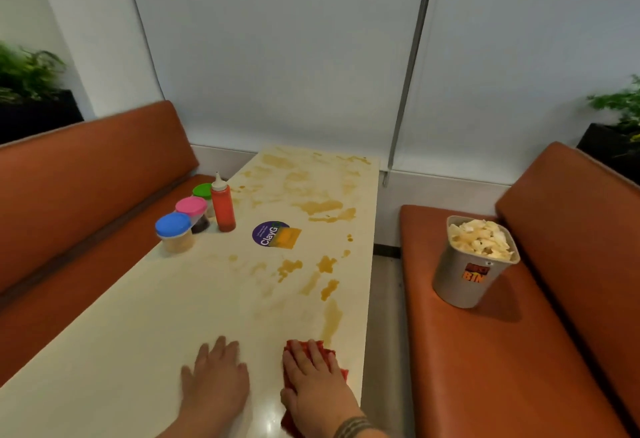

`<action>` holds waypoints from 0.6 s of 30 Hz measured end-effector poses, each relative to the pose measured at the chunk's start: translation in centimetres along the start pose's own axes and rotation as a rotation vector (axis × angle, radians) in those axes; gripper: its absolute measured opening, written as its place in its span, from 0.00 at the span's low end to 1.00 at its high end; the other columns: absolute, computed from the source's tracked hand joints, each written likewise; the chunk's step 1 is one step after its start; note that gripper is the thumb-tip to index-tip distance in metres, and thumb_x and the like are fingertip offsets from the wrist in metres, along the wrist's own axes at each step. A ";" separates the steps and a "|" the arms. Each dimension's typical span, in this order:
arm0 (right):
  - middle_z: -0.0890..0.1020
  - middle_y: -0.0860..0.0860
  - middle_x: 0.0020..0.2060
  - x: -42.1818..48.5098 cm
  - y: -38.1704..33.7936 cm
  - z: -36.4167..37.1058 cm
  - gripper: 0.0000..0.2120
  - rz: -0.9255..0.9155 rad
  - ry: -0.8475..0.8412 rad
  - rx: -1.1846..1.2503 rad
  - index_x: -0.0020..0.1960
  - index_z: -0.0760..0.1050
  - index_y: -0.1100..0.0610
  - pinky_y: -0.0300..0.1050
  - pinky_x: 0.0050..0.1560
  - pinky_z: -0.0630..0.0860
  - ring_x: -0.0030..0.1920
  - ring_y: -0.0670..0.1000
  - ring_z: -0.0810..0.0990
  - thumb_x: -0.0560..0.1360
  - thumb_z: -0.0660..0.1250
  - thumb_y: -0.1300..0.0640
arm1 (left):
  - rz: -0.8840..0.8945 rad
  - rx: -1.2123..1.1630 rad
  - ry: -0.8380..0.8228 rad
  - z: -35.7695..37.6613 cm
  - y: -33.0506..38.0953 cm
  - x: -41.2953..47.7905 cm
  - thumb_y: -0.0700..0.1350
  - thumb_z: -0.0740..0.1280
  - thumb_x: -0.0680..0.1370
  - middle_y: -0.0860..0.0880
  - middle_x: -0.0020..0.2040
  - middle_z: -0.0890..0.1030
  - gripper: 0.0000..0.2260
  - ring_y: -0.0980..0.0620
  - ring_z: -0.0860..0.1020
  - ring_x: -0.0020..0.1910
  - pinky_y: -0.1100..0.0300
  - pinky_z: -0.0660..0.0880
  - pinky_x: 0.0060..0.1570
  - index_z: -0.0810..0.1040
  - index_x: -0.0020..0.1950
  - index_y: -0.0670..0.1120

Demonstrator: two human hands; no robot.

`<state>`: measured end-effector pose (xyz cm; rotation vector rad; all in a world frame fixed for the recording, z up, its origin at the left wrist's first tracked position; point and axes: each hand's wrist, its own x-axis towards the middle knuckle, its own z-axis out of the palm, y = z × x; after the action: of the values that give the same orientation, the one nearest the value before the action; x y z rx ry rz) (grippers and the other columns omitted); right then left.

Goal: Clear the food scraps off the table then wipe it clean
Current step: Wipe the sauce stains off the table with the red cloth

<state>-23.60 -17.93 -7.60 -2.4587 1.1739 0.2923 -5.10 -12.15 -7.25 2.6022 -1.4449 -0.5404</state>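
The right hand [313,373] pressed flat on the red cloth [289,420] (soft, light, likely to bunch unless pinned mid-cloth); the left hand [216,373] lay flat and empty on the surface [138,316].

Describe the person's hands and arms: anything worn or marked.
The left hand is bare and gloveless, with no ring or watch visible, though it is blurred. The right hand is bare too, with a dark striped band, seemingly a tattoo, round its wrist. No sleeves show.
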 end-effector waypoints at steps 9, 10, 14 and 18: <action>0.35 0.45 0.80 1.5 0.0 0.8 0.30 0.110 0.077 0.002 0.83 0.38 0.49 0.59 0.78 0.34 0.81 0.54 0.33 0.83 0.41 0.44 | 0.021 0.081 -0.139 2.6 1.1 -2.3 0.62 0.50 0.83 0.55 0.82 0.36 0.30 0.45 0.34 0.81 0.32 0.39 0.74 0.41 0.82 0.61; 0.36 0.45 0.81 1.4 0.1 0.6 0.30 0.112 0.059 0.014 0.83 0.38 0.49 0.60 0.78 0.35 0.81 0.54 0.34 0.84 0.44 0.45 | 0.026 0.084 -0.172 2.3 1.1 -2.2 0.62 0.51 0.82 0.55 0.83 0.36 0.31 0.45 0.35 0.81 0.31 0.40 0.74 0.42 0.83 0.61; 0.38 0.45 0.81 1.0 -0.2 -0.5 0.32 0.123 0.024 0.038 0.83 0.38 0.48 0.61 0.79 0.37 0.81 0.54 0.35 0.84 0.48 0.44 | 0.062 0.110 -0.233 0.4 0.9 -1.8 0.62 0.56 0.81 0.54 0.83 0.40 0.33 0.44 0.40 0.82 0.30 0.49 0.75 0.46 0.83 0.60; 0.37 0.45 0.81 0.4 -0.7 0.4 0.31 0.150 0.078 0.039 0.83 0.38 0.48 0.60 0.79 0.35 0.81 0.53 0.34 0.84 0.46 0.44 | 0.067 0.119 -0.205 -0.4 0.9 -1.9 0.64 0.57 0.79 0.55 0.83 0.41 0.34 0.45 0.42 0.82 0.28 0.51 0.73 0.47 0.82 0.62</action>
<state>-22.83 -17.64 -7.91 -2.3720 1.3871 0.2156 -6.58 -11.04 -6.12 2.6420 -1.6663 -0.7540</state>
